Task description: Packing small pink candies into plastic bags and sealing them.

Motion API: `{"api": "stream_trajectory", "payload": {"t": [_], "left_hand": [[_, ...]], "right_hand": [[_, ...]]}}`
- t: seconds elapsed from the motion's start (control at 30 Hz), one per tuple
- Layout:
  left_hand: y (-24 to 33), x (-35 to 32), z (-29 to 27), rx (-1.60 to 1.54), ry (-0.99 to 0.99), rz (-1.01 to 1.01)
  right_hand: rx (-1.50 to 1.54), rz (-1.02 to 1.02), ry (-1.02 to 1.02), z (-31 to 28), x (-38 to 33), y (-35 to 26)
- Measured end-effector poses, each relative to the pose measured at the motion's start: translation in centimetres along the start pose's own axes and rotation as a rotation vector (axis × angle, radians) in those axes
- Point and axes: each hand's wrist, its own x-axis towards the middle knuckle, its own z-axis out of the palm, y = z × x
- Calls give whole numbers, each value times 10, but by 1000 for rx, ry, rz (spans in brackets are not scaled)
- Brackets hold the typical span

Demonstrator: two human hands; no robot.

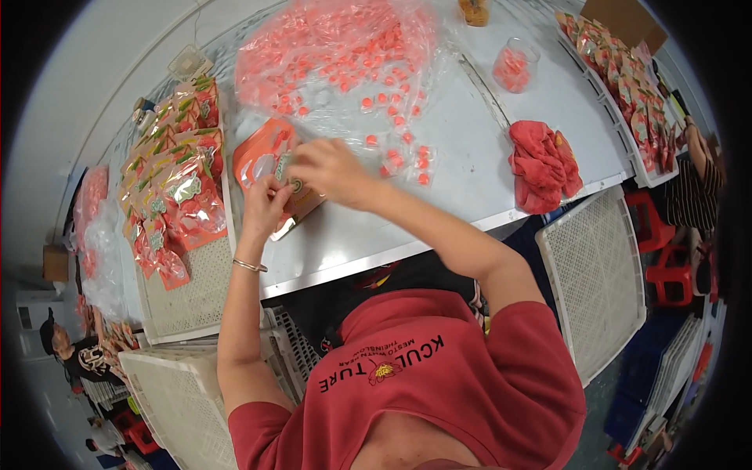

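Table top: a pale work table (470,184) runs across the middle, with a big clear plastic sheet (329,55) spread on it and heaped with small pink sweets (392,117).
Left side: a white slatted tray (192,294) piled with filled orange pouches (176,184), lying just beside the hands.
Right side: a crumpled red cloth (540,164) near the table edge, a clear cup (515,66) of pink sweets further back, another row of packets (627,86) beyond.
Pouch in hand: an orange stand-up pouch (262,157) lies tilted on the table, directly under both hands.
Left hand (264,205): fingers pinched on the pouch's lower edge.
Right hand (333,168): curled over the pouch's mouth, fingertips closed at it; what they hold is hidden.
Stray sweets: a few lie loose just right of the right hand.
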Motion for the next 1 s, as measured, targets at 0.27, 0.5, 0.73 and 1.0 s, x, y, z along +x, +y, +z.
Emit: {"api": "stream_trajectory", "payload": {"t": [0.27, 0.5, 0.73, 1.0], "left_hand": [[-12, -8, -10, -620, -10, -303], [-8, -12, 3, -395, 127, -160], [28, -12, -19, -609, 130, -180], [41, -37, 6, -340, 253, -62]], "right_hand": [[-220, -175, -104, 22, 13, -13], [-351, -256, -178, 5, 18, -28], [-100, 105, -247, -20, -8, -53], [-371, 453, -84, -13, -79, 62]]}}
